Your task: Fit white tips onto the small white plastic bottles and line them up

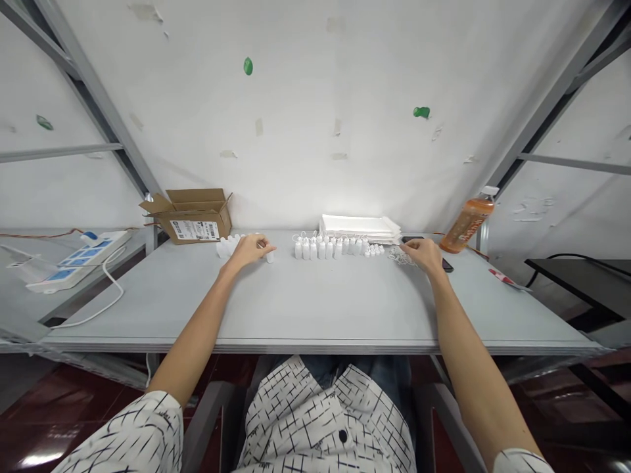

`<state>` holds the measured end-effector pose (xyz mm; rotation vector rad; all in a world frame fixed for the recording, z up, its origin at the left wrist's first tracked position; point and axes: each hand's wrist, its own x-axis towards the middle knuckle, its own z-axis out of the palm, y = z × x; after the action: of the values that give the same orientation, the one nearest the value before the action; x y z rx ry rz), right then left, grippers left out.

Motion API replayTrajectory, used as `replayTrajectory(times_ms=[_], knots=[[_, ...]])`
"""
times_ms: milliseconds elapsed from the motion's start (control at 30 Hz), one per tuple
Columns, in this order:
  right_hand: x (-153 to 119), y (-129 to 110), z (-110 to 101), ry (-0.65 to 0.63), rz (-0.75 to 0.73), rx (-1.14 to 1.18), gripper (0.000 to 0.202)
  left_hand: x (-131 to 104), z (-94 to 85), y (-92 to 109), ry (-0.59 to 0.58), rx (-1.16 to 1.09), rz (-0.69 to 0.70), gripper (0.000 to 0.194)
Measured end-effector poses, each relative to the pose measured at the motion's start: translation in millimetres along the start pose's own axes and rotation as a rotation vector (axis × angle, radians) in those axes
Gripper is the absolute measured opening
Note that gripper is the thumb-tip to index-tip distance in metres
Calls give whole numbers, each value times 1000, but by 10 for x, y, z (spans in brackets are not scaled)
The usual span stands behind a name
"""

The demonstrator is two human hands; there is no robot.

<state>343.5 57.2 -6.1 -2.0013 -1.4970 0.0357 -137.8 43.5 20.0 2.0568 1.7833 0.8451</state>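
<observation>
My left hand (250, 250) is at the back left of the table, thumb and fingers pinched together. A small white bottle (269, 258) shows just under its fingertips. Partly behind that hand lies a group of white pieces (225, 247). My right hand (424, 253) has its fingers closed over a loose pile of thin white loops (401, 257); whatever is between those fingertips is too small to make out. Between the hands stand several small white bottles (321, 250) in a row, some with loops at their tops. Beside them lie tiny white caps (375, 250).
A stack of white sheets (359, 227) sits behind the bottles. At the back left is an open cardboard box (197, 220). An orange drink bottle (467, 223) leans at the right, near a dark phone (447, 265). A power strip (79, 263) lies far left.
</observation>
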Motion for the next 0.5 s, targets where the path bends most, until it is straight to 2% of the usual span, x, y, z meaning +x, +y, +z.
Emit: replayTrajectory(times_ms=[300,400,500], knots=[[-113,-189,16,-222,-78,-124,21,15,21,-89,-93,26,31,45],[-101,-166,15,-203,-71,-91,22,11,23,-114,-83,85,46,47],[-67,-114,35,-124,-120,55,25,12,32,-124,-76,145,58,47]])
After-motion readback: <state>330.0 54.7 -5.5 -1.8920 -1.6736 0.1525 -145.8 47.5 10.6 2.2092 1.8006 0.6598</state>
